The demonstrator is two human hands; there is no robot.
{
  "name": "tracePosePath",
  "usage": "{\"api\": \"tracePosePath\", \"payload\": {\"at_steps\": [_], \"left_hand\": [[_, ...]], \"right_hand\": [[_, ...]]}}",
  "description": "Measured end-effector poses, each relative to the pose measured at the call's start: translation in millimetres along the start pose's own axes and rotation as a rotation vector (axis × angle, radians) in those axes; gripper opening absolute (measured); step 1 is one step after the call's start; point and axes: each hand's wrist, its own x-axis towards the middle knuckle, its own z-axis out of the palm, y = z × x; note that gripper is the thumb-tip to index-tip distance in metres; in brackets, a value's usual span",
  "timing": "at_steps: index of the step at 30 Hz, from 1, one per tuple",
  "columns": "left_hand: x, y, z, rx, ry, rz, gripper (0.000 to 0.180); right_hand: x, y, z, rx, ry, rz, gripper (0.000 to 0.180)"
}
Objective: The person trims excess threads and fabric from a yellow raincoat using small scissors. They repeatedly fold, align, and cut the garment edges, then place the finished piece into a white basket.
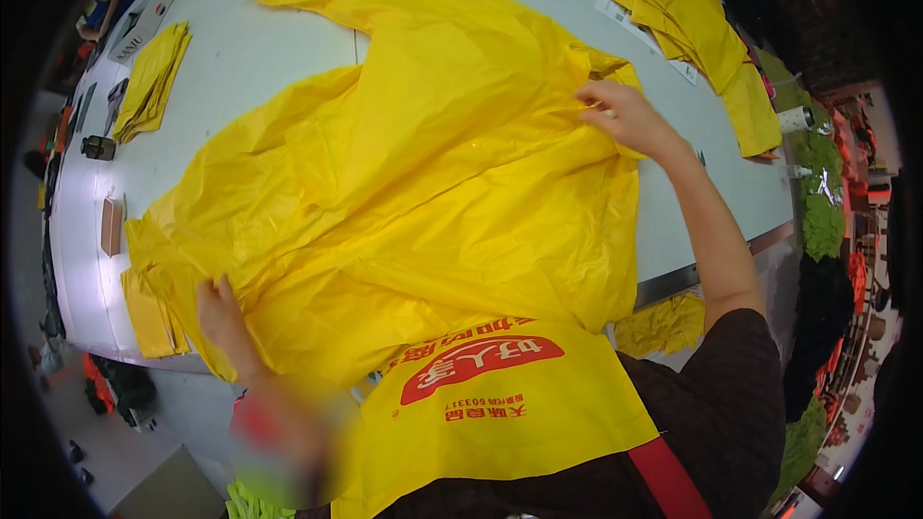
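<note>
A large yellow plastic raincoat point(452, 163) with long sleeves lies rumpled across the white table, one sleeve stretched toward the far left. At its right edge, near a folded-up opening, my right hand point(623, 117) pinches the fabric between thumb and fingers. My left hand point(223, 319) rests on the near left part, fingers pointing away from me and slightly apart; its forearm is blurred. Creases run across the middle of the raincoat between my hands. Its near edge meets the yellow apron point(510, 423) with red printing that I wear.
A stack of yellow garments point(673, 14) lies at the far right of the table point(221, 24). Folded yellow pieces point(152, 82), a dark jar point(98, 147) and a small brown box point(112, 226) line the left side. Green cloth point(820, 192) hangs beyond the right edge.
</note>
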Motion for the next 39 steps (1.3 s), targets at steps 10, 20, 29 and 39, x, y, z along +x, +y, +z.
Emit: {"api": "tracePosePath", "payload": {"at_steps": [10, 20, 29, 39], "left_hand": [[-67, 325, 124, -0.52, -0.388, 0.847, 0.021], [-44, 324, 147, -0.606, -0.863, 0.546, 0.021], [-46, 328, 148, -0.474, -0.811, 0.564, 0.02], [-38, 336, 141, -0.491, -0.868, 0.534, 0.019]], "right_hand": [[48, 92, 65, -0.708, -0.346, 0.024, 0.014], [30, 123, 37, 0.487, -0.257, 0.61, 0.022], [34, 127, 53, 0.162, -0.16, 0.436, 0.017], [32, 148, 59, 0.185, -0.122, 0.496, 0.014]]}}
